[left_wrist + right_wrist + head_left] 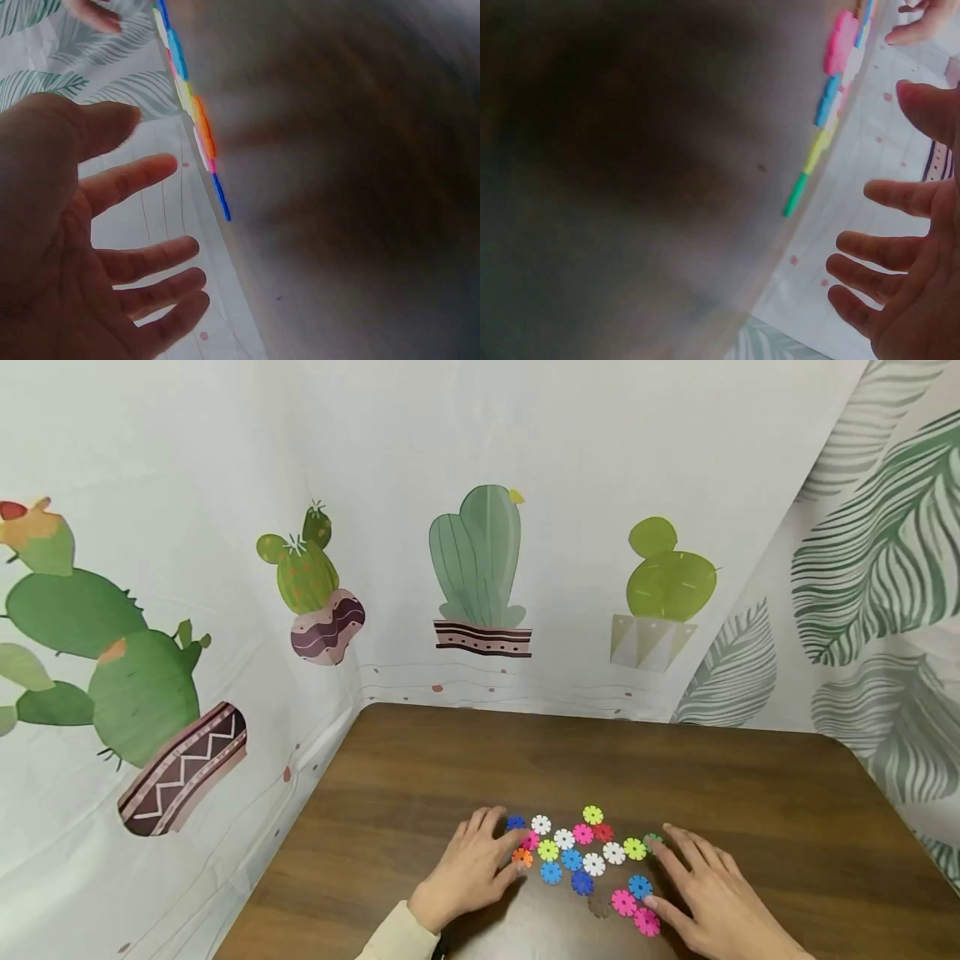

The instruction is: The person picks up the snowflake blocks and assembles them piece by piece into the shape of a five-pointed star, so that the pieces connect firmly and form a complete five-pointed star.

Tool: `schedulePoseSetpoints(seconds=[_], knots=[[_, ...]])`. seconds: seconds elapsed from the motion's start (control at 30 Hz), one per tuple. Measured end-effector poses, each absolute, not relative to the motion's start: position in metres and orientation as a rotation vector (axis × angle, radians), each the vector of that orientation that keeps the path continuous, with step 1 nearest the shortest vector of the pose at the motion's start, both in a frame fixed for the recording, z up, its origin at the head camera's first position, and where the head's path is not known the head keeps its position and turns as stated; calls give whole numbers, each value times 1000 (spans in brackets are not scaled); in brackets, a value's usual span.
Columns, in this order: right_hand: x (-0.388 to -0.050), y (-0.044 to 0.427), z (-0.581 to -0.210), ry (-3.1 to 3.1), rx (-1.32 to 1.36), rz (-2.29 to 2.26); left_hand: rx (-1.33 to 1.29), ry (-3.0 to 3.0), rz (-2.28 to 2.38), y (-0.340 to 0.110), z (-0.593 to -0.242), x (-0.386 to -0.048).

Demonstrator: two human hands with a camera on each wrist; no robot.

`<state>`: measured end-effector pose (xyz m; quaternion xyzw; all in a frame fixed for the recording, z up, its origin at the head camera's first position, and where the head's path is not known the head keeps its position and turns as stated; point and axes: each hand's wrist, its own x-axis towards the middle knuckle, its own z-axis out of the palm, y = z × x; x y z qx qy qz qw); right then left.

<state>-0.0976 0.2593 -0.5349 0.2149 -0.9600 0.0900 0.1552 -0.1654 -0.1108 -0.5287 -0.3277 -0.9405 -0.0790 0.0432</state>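
Note:
Flat notched discs in several colours lie spread on the brown table, between the two hands. My left hand is at their left side, fingers spread, its index fingertip by a pink disc and its thumb near an orange disc. At the right side my right hand has its index finger by a green disc and its thumb near a pink disc. In the wrist views the left hand and the right hand show spread fingers and hold nothing.
The wooden table has rounded back corners. Behind it and to the left hangs white cloth printed with cacti; on the right the cloth carries leaf prints. A brown disc lies near the front, low in contrast against the wood.

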Motion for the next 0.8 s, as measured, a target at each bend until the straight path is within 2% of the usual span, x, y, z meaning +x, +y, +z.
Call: schedulePoseSetpoints(seconds=[0.4, 0.8], knots=[[-103, 260, -553, -2657, 741, 169, -1090, -2815, -142, -111, -529, -172], [-114, 251, -550, -2636, 821, 155, -1159, -2784, -124, -100, -527, -182]])
